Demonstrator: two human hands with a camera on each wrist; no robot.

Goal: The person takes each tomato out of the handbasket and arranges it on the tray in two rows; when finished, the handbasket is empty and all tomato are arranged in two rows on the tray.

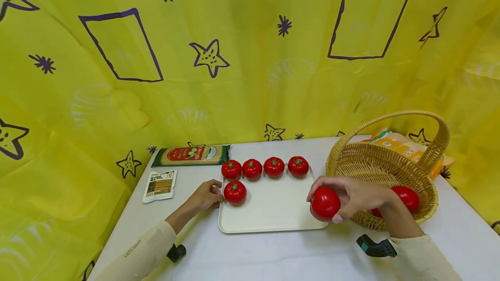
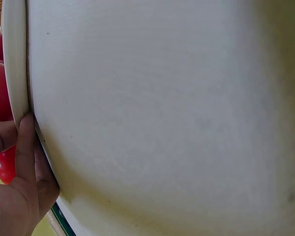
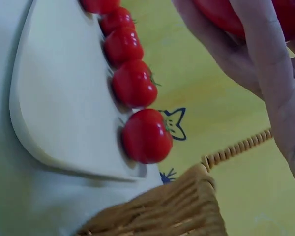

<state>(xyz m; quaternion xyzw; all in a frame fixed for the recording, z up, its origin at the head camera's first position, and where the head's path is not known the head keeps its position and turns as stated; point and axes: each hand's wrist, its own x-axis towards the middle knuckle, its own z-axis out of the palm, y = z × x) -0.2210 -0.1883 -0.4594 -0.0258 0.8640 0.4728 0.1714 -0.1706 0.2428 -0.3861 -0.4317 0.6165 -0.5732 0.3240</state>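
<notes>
In the head view my right hand (image 1: 353,192) grips a red tomato (image 1: 325,204) above the right end of a cream tray (image 1: 273,220). My left hand (image 1: 205,195) is at the tray's left edge; in the left wrist view its thumb and fingers pinch the rim (image 2: 15,59). Several tomatoes (image 1: 274,167) stand in a row along the tray's far side, green stems up. One more tomato (image 1: 235,192) sits in front of the row's left end, close to my left hand. In the right wrist view the held tomato (image 3: 221,17) lies between thumb and fingers.
A wicker basket (image 1: 375,159) with a tall handle stands right of the tray, red tomatoes (image 1: 406,198) inside. Behind it lies an orange bag (image 1: 394,141). A green and gold packet (image 1: 191,155) and a small white pouch (image 1: 160,185) lie at the left. A yellow curtain (image 1: 250,99) hangs behind.
</notes>
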